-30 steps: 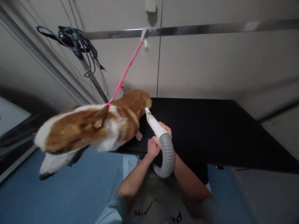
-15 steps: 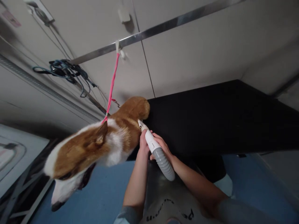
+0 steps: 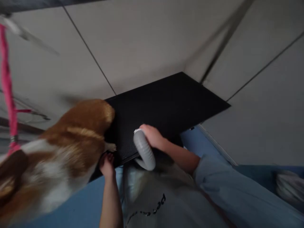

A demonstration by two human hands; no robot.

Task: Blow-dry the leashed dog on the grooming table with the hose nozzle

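A brown and white dog sits at the left end of a black-topped table, its head partly out of view. My left hand is low beside the dog's hind paw, fingers slightly bent and apart. Blur hides whether they touch the paw. Over the table's near edge, my right hand is closed around a white vacuum grooming tool. Its grey ribbed hose bends down toward my apron. The tool's tip is hidden from this angle and apart from the dog.
A pink leash runs up from the dog's neck at the left. Behind the table stands a pale panelled wall. Blue floor shows below, with a blurred pale bundle at the far right.
The view has swung right and closer to the dog's rear. My left hand has let go of the grooming tool and moved to the hind paw. My right hand has drawn the tool off the dog.
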